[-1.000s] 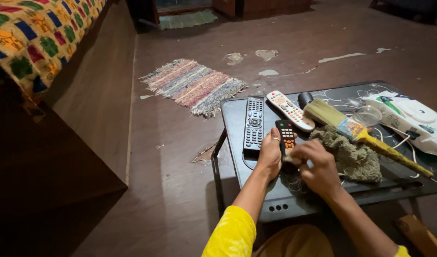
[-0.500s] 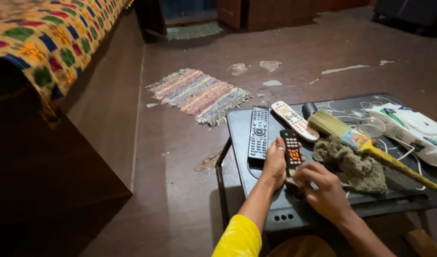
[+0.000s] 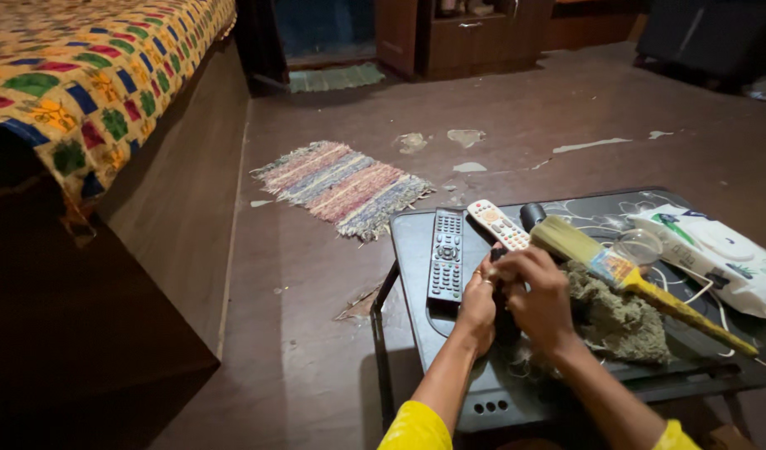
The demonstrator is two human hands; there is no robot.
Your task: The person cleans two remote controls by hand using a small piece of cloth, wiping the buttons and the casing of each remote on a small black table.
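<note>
At nine o'clock a bed with a yellow patterned cover (image 3: 83,75) runs along the floor, and toward eleven o'clock lies a striped woven rag mat (image 3: 341,185). On the dark glossy worktop (image 3: 412,250) a long black remote control with grey buttons (image 3: 446,255) lies flat, just left of the hands. The left hand (image 3: 478,304) and the right hand (image 3: 539,300) meet at the worktop's middle, fingers curled closed around a small dark object (image 3: 501,258), probably a third remote, though it is mostly hidden. A white remote control with coloured buttons (image 3: 499,224) lies at twelve o'clock of the hands. At three o'clock sit a crumpled grey-green cloth (image 3: 620,321), a wide paintbrush with a yellow handle (image 3: 641,283) resting across it, and a white soft packet of wipes (image 3: 716,254).
</note>
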